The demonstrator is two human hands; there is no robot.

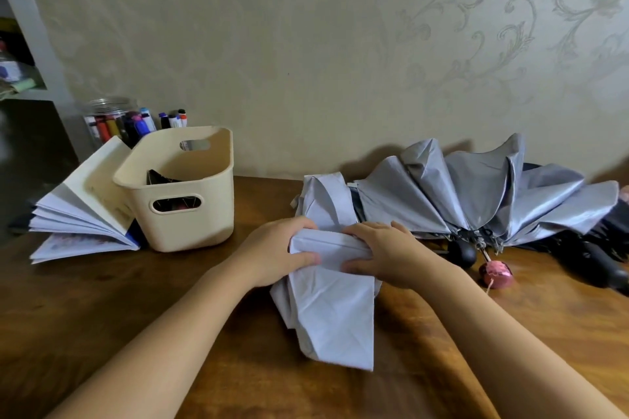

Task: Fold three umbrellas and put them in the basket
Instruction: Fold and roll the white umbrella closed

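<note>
Umbrella (332,286) at frame centre was clamped by left hand (275,253) and right hand (381,253); its loose panels could have sprung open if either slackened

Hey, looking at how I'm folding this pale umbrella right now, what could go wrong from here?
1. Both hands, left hand and right hand, squeeze only the middle of the pale lavender fabric umbrella; its loose lower panels may unfold again.
2. The half-open silver-grey umbrella lies right beside it, so ribs or fabric could snag.
3. The cream plastic basket already holds something dark; a bulky fold might not fit.
</note>
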